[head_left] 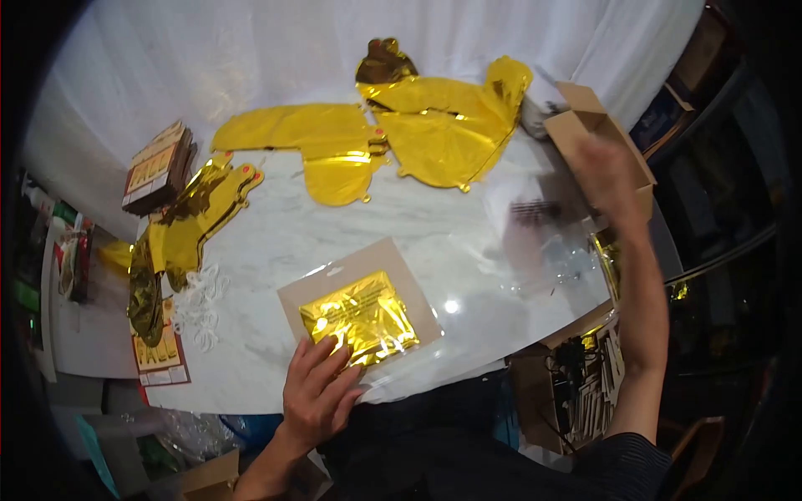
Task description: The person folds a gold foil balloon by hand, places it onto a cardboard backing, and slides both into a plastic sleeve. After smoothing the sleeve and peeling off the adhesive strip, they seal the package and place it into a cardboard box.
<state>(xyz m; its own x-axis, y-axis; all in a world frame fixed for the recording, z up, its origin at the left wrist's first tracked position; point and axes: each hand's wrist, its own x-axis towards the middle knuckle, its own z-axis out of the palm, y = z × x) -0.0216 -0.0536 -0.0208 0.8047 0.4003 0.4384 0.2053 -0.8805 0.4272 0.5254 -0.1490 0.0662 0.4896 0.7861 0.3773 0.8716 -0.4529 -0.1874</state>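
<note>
My left hand [317, 391] rests with its fingers stretched out on the lower left edge of a folded gold foil balloon [361, 316]. The foil lies on a brown card [388, 259] that seems to be inside a clear plastic bag. My right hand [603, 171] is raised at the far right, in front of an open cardboard box [622, 150]. Motion blurs its fingers, so their grip and anything in them cannot be made out. Below that arm, some clear plastic bags [555, 263] lie on the table's right side.
Flat gold foil balloons lie at the back of the marble-patterned table [434, 225], a large one [451, 129] among them, with more [196, 221] on the left. A stack of printed cards [154, 171] and white string [200, 305] are there too. A box of cards [597, 392] stands below right.
</note>
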